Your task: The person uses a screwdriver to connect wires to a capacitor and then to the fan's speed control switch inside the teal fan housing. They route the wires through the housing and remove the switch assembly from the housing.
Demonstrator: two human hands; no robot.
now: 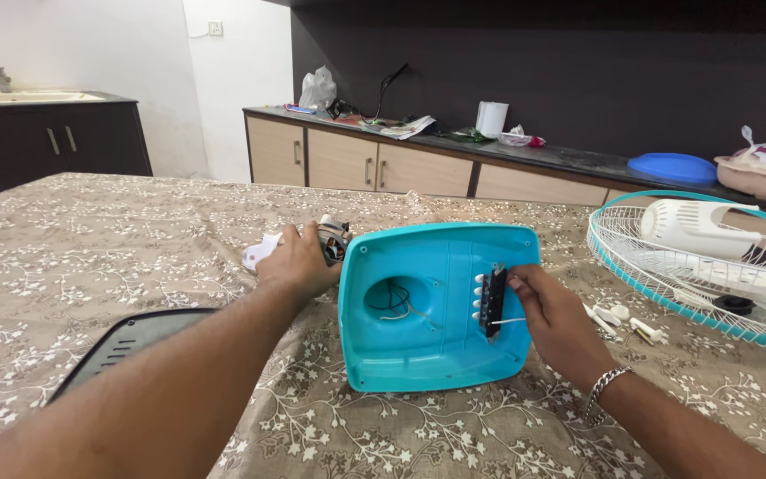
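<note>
1. Currently: turquoise fan base (436, 306) tipped up on edge on the patterned tablecloth (135, 239), hollow underside facing the camera, standing between the two hands.
2. Left hand (299, 262) at the base's left edge, fingers curled round a small metal-and-wire part (333, 238), probably the motor; white piece (261, 252) just behind the knuckles. Grip closed on that part.
3. Right hand (553, 310) at the base's right side, fingertips pinched on the black switch block (493, 302) with its row of white buttons (479, 296); thin white wire (507, 321) running from block to palm.
4. Wires (394, 300) visible through the round hole in the base, loose.
5. Beyond the right hand: fan guard (667, 266) with white motor cover (698, 226) lying in it, black ring (738, 304), small white bits and screws (622, 321) on the cloth.
6. Near the left forearm: dark slotted panel (130, 341).
7. Judgement on progress: fan well apart already, with guard, cover and fasteners off; switch block and wiring not yet free of the base. Cannot tell whether the block is going in or out.
</note>
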